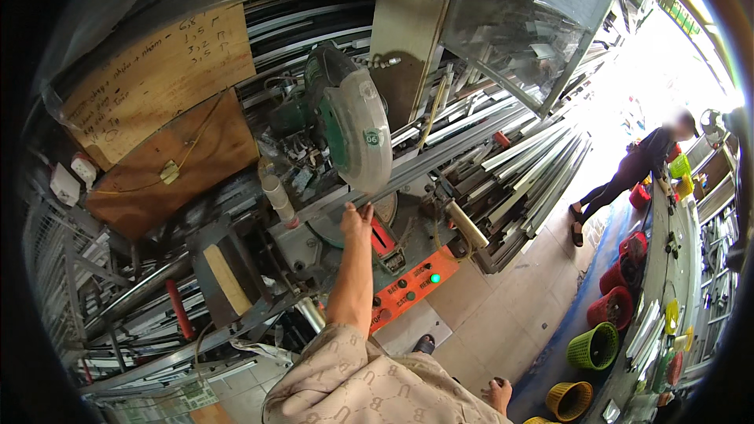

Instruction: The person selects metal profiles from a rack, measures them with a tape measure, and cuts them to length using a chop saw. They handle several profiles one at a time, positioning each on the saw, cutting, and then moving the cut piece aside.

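Note:
My left hand (pixel 357 221) reaches forward onto the bed of a miter saw, just below its clear blade guard (pixel 367 137). Its fingertips are apart, close to the long grey metal profile (pixel 440 161) lying across the saw; whether they touch it is unclear. The green-and-black saw head (pixel 330 71) is above the bed. A red insert (pixel 382 237) lies beside my wrist. Down at my right side, my right hand (pixel 499 396) has curled fingers, with something small and dark at them that I cannot make out.
An orange control panel (pixel 416 290) with buttons and a lit green lamp fronts the saw. Metal profiles (pixel 534 180) are stacked behind and right. Coloured baskets (pixel 593 345) line a bench at right, where another person (pixel 648 157) bends over. A white bottle (pixel 277 196) stands left.

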`<state>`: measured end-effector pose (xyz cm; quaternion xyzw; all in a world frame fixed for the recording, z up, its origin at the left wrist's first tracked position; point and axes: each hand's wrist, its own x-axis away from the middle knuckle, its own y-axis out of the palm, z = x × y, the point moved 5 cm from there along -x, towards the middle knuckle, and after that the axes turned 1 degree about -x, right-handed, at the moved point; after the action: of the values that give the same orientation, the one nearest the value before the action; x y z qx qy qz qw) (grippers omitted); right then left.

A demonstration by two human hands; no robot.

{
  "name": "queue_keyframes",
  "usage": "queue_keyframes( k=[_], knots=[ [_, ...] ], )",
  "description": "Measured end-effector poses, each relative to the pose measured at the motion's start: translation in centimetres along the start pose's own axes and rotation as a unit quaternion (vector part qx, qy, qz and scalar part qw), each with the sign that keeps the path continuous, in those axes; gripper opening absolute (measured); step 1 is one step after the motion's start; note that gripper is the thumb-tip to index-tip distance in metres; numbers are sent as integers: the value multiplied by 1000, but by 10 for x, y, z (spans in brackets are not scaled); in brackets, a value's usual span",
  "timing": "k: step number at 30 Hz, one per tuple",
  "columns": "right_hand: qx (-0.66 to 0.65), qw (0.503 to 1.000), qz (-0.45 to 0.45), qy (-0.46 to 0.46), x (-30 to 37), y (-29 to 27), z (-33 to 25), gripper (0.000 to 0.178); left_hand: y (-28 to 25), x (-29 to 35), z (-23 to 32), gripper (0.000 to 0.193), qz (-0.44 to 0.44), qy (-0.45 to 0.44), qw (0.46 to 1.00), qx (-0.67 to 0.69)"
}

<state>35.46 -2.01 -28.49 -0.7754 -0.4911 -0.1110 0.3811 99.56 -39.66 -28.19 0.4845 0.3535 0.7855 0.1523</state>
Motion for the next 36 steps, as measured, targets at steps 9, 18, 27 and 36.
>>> queue_keyframes(
  k=[9,18,27,36],
  knots=[
    [72,994,-81,-4,-6,56,-29,33,-98,42,153,43,88,72,993,25],
    [15,996,-83,-23,-47,80,-30,30,-136,54,216,46,161,106,980,47],
    [40,992,-106,-49,-25,127,-51,31,-117,57,217,45,68,66,995,-13],
    [292,879,-183,-330,33,322,-193,38,-136,49,233,47,202,-52,976,-56]
  ],
)
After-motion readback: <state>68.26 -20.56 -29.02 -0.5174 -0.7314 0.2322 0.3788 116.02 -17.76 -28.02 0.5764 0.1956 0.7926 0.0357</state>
